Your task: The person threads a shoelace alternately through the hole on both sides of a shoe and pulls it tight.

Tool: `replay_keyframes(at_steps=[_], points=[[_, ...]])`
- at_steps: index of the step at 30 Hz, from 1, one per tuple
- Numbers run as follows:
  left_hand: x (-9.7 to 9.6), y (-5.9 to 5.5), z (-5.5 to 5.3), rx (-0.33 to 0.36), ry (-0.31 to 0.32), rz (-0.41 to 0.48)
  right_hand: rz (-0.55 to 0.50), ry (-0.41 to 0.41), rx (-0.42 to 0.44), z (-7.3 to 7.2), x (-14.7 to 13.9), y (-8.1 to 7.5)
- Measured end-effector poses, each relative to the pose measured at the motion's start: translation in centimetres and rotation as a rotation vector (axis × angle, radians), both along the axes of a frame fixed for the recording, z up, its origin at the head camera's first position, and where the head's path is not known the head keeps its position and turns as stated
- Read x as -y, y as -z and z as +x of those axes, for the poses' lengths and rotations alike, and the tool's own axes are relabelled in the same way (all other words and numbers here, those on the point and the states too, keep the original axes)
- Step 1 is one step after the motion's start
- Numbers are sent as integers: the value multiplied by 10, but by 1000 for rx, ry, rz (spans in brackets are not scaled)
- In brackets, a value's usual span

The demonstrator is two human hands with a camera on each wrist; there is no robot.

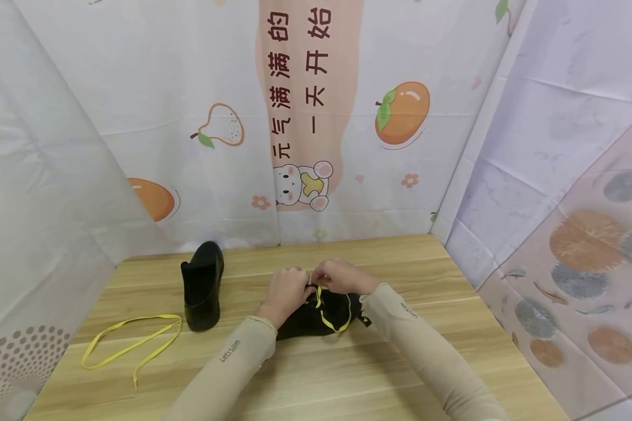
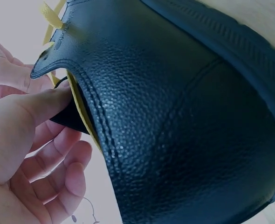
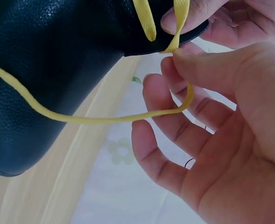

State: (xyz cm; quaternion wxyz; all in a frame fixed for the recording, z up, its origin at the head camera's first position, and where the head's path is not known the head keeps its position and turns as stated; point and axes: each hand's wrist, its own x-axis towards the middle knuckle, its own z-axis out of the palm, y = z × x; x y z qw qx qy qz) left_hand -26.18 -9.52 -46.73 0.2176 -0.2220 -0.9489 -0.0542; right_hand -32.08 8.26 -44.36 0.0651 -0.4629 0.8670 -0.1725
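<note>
A black leather-look shoe (image 1: pixel 302 324) lies on the table under both hands, with a yellow shoelace (image 3: pixel 88 120) threaded through some of its eyelets. My left hand (image 1: pixel 287 289) grips the shoe at its opening. In the left wrist view, that thumb presses the dark tongue (image 2: pixel 70 116) beside the eyelet flap, the other fingers curling loosely below. My right hand (image 1: pixel 342 276) pinches the shoelace between thumb and index finger close to the flap's edge. From there the lace hangs in a loop across the shoe's side. The exact eyelet at the right fingertips is partly hidden.
A second black shoe (image 1: pixel 202 292), no lace visible in it, stands at the back left of the wooden table (image 1: pixel 400 362). Another yellow shoelace (image 1: pixel 150 317) lies loose at the left. Printed curtains (image 1: pixel 189 58) hang behind and at both sides.
</note>
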Motion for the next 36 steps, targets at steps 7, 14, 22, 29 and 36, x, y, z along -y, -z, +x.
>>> replay_keyframes(at_steps=[7,14,22,29,36], points=[[1,4,-2,-23,5,-16,25,15,-1,0,-1,0],[3,4,-3,-32,11,-47,52,25,-49,1,3,0],[7,0,-4,2,-15,44,77,26,-76,-1,8,1],[7,-1,-6,87,-54,155,136,45,-123,-1,9,7],[8,1,-5,210,-58,259,139,49,-165,0,10,13]])
